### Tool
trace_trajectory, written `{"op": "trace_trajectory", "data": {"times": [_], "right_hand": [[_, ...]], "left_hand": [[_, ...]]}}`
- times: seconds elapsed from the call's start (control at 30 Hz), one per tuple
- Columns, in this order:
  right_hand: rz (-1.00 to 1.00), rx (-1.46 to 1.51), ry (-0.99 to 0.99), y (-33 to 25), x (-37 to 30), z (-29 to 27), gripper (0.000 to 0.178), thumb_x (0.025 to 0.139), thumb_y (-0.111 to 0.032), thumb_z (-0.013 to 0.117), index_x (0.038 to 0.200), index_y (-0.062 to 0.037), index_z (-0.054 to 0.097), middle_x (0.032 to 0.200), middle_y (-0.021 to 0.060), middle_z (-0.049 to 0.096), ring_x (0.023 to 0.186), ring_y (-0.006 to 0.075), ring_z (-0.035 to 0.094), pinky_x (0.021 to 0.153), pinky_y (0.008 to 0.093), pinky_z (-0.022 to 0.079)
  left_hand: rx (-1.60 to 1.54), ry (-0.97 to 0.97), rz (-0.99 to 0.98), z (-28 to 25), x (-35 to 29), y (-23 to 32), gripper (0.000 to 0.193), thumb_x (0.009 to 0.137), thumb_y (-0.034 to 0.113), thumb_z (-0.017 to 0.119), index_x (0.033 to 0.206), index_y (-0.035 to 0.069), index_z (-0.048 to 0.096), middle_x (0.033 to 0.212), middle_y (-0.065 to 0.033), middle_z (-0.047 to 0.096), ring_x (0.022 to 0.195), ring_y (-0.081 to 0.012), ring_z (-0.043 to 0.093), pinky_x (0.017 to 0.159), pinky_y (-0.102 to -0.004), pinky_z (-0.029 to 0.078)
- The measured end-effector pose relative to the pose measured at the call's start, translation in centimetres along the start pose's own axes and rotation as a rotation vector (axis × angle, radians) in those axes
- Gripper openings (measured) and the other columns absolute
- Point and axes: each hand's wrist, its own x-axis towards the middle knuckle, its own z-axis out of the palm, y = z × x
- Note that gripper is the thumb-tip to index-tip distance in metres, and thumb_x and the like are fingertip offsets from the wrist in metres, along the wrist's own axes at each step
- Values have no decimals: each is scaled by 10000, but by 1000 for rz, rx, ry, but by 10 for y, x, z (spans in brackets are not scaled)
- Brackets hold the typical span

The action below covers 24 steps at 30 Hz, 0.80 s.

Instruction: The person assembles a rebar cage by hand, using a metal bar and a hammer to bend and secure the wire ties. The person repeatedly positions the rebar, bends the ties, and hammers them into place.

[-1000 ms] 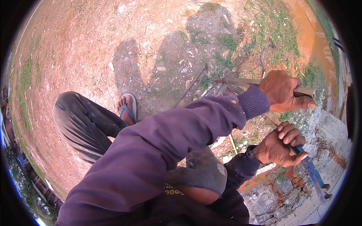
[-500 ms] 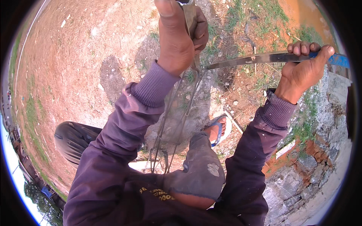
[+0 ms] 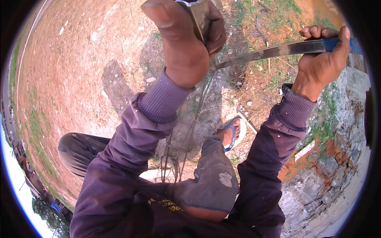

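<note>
My left hand point(image 3: 186, 51) is closed around a hollow metal handle point(image 3: 197, 18), its cut end pointing up toward me. My right hand point(image 3: 321, 69) grips a long, flat metal bar point(image 3: 274, 51) near its blue end point(image 3: 353, 46), with the fingers over the far side and the thumb raised along it. The bar slants down to the left and reaches the area just below my left fist. Whether it is joined to the handle there, I cannot tell. Thin metal rods point(image 3: 202, 99), tied into a long cage point(image 3: 174, 152), run from below that fist toward my body.
My sandaled foot point(image 3: 234, 137) rests on dirt right of the rods, and my other knee point(image 3: 75, 148) is bent at left. Broken masonry point(image 3: 321, 174) and a pale wall edge point(image 3: 357, 91) line the right side. Grass patches point(image 3: 283, 12) grow ahead.
My left hand and the handle have come up closer to me and look larger. The bar's blue end has risen a little with my right hand, which has shifted slightly along it.
</note>
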Motion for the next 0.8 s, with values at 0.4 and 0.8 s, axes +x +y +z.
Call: {"op": "trace_trajectory", "data": {"times": [0.4, 0.8], "right_hand": [[170, 150, -204, -44, -49, -25, 401, 945, -406, 444, 657, -134, 382, 529, 0, 352, 455, 114, 336, 477, 295, 336], [106, 212, -165, -56, -89, -49, 363, 895, -383, 483, 653, -135, 374, 530, 14, 371, 465, 138, 357, 502, 313, 330]], "left_hand": [[53, 84, 154, 49, 1, -12, 544, 879, 559, 622, 930, 17, 616, 672, 18, 494, 619, -79, 459, 541, -245, 370], [436, 25, 348, 80, 8, -52, 742, 658, 727, 716, 560, 2, 586, 445, -93, 507, 421, -209, 575, 441, -334, 467]]}}
